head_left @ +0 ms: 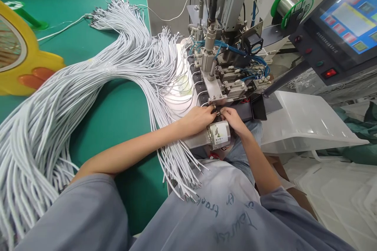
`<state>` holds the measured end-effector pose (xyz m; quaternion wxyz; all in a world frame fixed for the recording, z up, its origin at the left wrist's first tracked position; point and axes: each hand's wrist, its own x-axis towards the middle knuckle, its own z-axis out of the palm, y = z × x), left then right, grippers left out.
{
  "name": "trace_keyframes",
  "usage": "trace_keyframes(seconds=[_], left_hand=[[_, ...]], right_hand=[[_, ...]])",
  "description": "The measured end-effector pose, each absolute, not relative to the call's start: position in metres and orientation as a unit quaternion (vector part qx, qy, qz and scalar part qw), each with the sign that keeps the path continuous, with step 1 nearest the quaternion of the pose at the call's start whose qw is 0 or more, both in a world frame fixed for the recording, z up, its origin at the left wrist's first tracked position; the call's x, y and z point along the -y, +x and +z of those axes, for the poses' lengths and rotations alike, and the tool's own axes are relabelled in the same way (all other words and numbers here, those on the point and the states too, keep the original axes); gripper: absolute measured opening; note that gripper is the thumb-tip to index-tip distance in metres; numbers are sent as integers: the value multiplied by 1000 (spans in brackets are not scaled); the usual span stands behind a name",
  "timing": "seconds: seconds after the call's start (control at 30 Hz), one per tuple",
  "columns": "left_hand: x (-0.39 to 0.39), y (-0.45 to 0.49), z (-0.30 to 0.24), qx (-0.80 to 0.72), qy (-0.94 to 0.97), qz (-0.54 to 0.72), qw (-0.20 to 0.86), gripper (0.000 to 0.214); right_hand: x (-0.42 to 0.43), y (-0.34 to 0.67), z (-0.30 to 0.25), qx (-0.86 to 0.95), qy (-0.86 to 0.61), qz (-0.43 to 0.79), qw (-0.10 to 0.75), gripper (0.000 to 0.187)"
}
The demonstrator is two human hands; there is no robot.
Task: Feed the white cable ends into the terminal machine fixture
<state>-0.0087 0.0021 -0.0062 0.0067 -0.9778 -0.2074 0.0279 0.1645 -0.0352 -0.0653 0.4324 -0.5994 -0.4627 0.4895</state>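
At the front of a soldering machine [212,82], my left hand [198,119] is closed in a pinch near a small metal fixture. My right hand [233,119] faces it from the other side, fingertips also pinched together. What either hand grips is too small to make out. Just below the fingertips is a metal cylinder with a white label [220,133]. White cables [141,70] lie in a thick bundle left of the machine, some ends running to its row of dark slots [199,86]. My left forearm crosses over loose cable ends [179,164].
The bundle rests on a green mat [123,106]. A yellow fan-like object [32,55] stands at the left. A solder wire spool [290,6] and a lit touchscreen [353,15] are at upper right. A translucent plastic tray [306,121] sits right of the machine.
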Motion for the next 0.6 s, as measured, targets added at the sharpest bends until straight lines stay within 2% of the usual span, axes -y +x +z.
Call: trace_keyframes(seconds=[0.23, 0.43, 0.5, 0.6], left_hand=[[4, -15, 8, 266, -962, 65, 0, 23], [0, -16, 3, 255, -966, 43, 9, 23], [0, -15, 2, 249, -968, 40, 12, 25], [3, -13, 3, 246, -968, 44, 16, 28]], right_hand=[[35, 174, -76, 471, -633, 408, 459, 25], [93, 151, -52, 402, -661, 206, 599, 24], [118, 128, -42, 439, -663, 211, 568, 24], [139, 96, -35, 575, -632, 328, 404, 21]])
